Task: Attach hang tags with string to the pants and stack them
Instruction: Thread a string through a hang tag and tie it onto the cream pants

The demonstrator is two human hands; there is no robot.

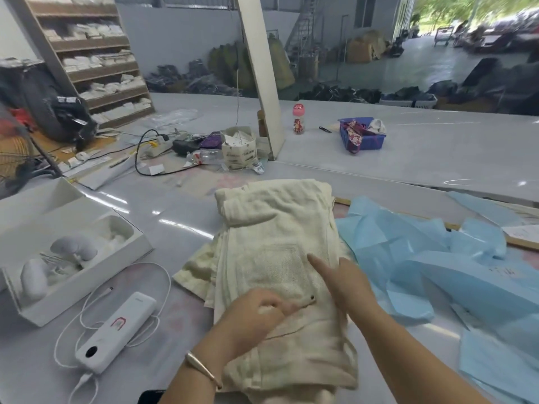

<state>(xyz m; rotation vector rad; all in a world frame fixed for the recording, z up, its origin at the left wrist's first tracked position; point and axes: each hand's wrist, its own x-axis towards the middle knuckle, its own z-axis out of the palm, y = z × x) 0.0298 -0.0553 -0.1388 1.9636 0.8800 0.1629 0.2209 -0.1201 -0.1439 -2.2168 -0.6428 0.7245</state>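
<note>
A stack of folded cream pants (280, 228) lies on the white table in front of me, the top pair showing a back pocket. My left hand (256, 313) is closed, pinching a small flap of the top pair near a dark button or eyelet (312, 298). My right hand (347, 281) rests on the fabric just right of it, index finger stretched out and pointing across the pocket. A pale bag of hang tags (239, 148) stands farther back on the table. No string is clear to see in my fingers.
A white box (73, 249) with white bundles sits at the left, a white power bank (116, 330) with cable beside it. Crumpled blue tissue sheets (431, 272) cover the right. A power strip, bottle (298, 119) and blue basket (363, 135) lie farther back.
</note>
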